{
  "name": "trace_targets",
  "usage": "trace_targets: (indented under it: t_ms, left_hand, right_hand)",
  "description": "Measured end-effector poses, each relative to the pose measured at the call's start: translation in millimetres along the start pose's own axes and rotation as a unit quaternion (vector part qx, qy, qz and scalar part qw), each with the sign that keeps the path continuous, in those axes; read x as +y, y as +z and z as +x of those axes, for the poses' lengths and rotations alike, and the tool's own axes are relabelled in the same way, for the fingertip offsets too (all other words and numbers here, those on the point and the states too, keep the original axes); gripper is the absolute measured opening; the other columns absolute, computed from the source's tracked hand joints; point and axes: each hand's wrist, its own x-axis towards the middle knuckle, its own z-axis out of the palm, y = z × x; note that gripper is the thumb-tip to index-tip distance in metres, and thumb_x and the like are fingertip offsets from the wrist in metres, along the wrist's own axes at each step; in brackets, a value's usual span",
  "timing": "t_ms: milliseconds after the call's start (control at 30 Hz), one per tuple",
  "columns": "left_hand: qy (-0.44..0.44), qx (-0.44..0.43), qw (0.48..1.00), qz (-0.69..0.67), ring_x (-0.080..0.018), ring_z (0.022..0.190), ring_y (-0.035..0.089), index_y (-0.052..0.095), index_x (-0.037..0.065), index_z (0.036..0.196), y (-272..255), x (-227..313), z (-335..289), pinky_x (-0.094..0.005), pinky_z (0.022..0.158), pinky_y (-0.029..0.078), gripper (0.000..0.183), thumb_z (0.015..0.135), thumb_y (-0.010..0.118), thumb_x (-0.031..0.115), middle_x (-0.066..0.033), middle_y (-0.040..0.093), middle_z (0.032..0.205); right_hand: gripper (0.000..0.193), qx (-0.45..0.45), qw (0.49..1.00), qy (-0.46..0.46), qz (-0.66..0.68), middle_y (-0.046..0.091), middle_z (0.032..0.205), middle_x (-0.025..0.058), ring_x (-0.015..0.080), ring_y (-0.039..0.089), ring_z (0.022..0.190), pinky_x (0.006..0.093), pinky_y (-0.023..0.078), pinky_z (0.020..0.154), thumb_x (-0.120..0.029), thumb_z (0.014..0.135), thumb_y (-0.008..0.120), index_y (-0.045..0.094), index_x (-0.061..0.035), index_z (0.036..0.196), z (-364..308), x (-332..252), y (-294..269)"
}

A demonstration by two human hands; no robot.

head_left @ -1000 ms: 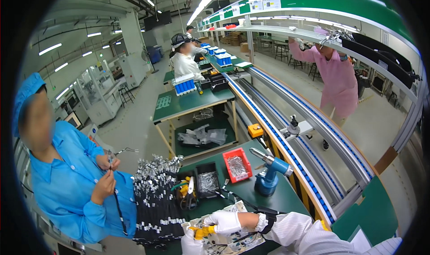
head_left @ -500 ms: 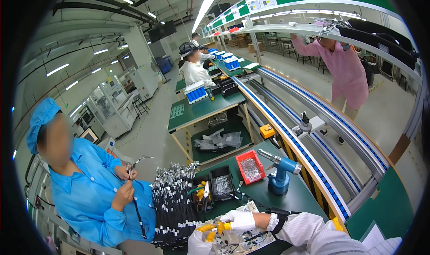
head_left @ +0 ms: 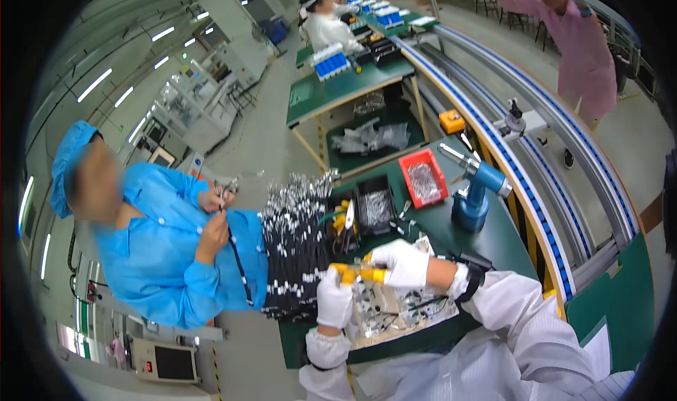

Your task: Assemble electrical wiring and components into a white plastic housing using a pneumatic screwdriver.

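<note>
1. The left hand [head_left: 335, 299] and right hand [head_left: 400, 263], in white gloves with yellow fingertips, come together at the fingertips; whether something small is pinched there, I cannot tell.
2. Right below lies one pale panel [head_left: 367, 339] near the desk's near edge, carrying black wires [head_left: 416, 306] too tangled to count.
3. For good handling, I would brace both wrists, use fingertips only, and pull no wire sideways; the loose strands look easy to snag on a sleeve.
4. Beyond the panel stand two black bins: the left one [head_left: 334, 242] holds one pair of scissors [head_left: 349, 221], the right one [head_left: 377, 230] many silver pins.
5. One bundle of black cables [head_left: 293, 253], uncountable, lies along the desk's left edge.
6. Toward the far edge of the desk [head_left: 497, 249] sits one red bin [head_left: 430, 201] of metal pins; by the right edge stands one blue rivet gun [head_left: 470, 207].
7. Past the left edge, one co-worker [head_left: 169, 239] holds one black cable [head_left: 240, 263].
</note>
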Motion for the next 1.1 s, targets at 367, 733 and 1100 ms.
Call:
trace_targets:
  t_ms: [367,733,1100]
  left_hand:
    - [-0.01,-0.006,0.997,-0.077,-0.0056,0.064,0.048,0.058,0.009,0.105,2.9,-29.2,-7.5,-0.0208,0.058,0.038,0.027,0.112,0.038,0.026,0.003,0.054,0.076]
    - [-0.009,-0.015,0.999,-0.049,-0.0031,0.072,0.05,0.059,0.009,0.11,-5.4,-33.7,-13.8,-0.0196,0.064,0.042,0.013,0.109,0.051,0.02,0.0047,0.057,0.088]
    - [0.082,-0.011,0.997,-0.01,-0.0176,0.098,0.062,0.06,0.001,0.116,-2.6,-18.8,-15.9,-0.0327,0.089,0.05,0.019,0.098,0.063,0.009,-0.0073,0.064,0.106]
  right_hand:
    - [0.018,-0.03,0.958,0.175,0.225,0.066,0.074,0.0022,0.0068,0.057,0.062,0.0258,0.048,0.058,-0.013,0.096,0.062,0.071,-0.0043,0.108,-8.4,11.1,2.9]
    - [0.027,-0.094,0.983,0.11,0.117,0.067,0.08,0.0156,0.0236,0.065,0.07,0.0346,0.052,0.068,-0.01,0.078,0.062,0.071,-0.0013,0.101,-6.0,3.9,-8.3]
    - [0.016,-0.061,0.993,0.038,0.094,0.067,0.082,0.0125,0.0182,0.064,0.071,0.0341,0.051,0.066,-0.016,0.089,0.069,0.069,-0.0039,0.1,2.4,-2.0,1.3]
